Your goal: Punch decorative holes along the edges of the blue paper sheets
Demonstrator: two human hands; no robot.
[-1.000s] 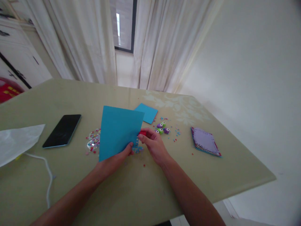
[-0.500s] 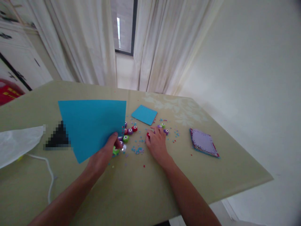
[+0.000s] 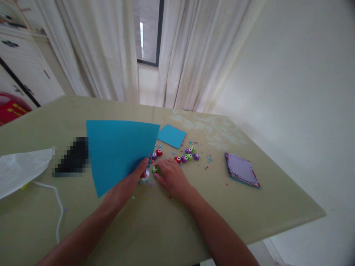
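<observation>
My left hand (image 3: pixel 132 181) pinches a large blue sheet of paper (image 3: pixel 116 155) by its lower right edge, thumb on the near side and the other fingers mostly hidden. The sheet stands tilted above the table. My right hand (image 3: pixel 173 177) is closed around a small green craft punch (image 3: pixel 155 169) with an eye-like top, between thumb and fingers, close to the paper's edge. Beyond it, a red punch (image 3: pixel 159 152) and a purple punch (image 3: pixel 154 156) show partly past the sheet. Several more lie in a group, among them another purple punch (image 3: pixel 196 156).
Small confetti bits (image 3: pixel 209 159) are scattered about. A smaller blue paper piece (image 3: pixel 172 136) lies behind the punches. A stack of paper squares (image 3: pixel 242 170) sits right. On the left are a white bag (image 3: pixel 24 166), a white cord (image 3: pixel 57 199) and a pixelated dark object (image 3: pixel 73 159).
My right hand has left the group of punches on the right, moved left and closed on the green punch. The held blue sheet has shifted right.
</observation>
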